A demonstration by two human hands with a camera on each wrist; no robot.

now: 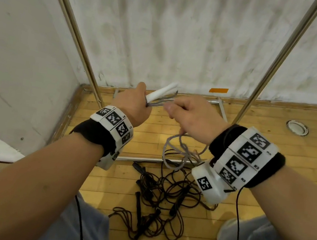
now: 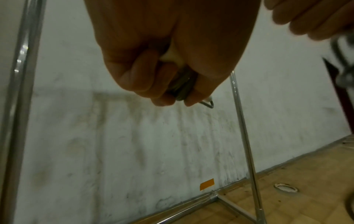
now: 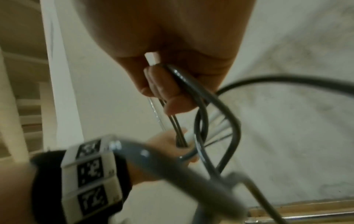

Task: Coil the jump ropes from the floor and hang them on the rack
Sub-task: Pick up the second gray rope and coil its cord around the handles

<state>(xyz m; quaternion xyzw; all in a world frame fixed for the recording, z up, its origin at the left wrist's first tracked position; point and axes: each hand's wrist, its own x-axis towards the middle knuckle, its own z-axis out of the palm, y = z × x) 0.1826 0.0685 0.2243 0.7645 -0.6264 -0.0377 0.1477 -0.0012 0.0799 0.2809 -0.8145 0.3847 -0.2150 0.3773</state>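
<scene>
Steel rack (image 1: 73, 21) uprights frame both hands. Between them, the left hand (image 1: 132, 105) grips white handles (image 1: 161, 94) and loops of a grey jump rope (image 1: 177, 150). Rightward, the right hand (image 1: 193, 119) pinches that rope, which trails down before the rack's base to dark jump ropes (image 1: 161, 200) tangled on the wooden floor (image 1: 275, 143).

Left hand (image 1: 135, 103) fisted, raised; right hand (image 1: 193, 119) pinching, level beside it.

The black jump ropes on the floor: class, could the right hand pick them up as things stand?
Probably not yet. The right hand already grips the grey rope, and the black jump ropes lie well below it, though nothing blocks the way down.
</scene>
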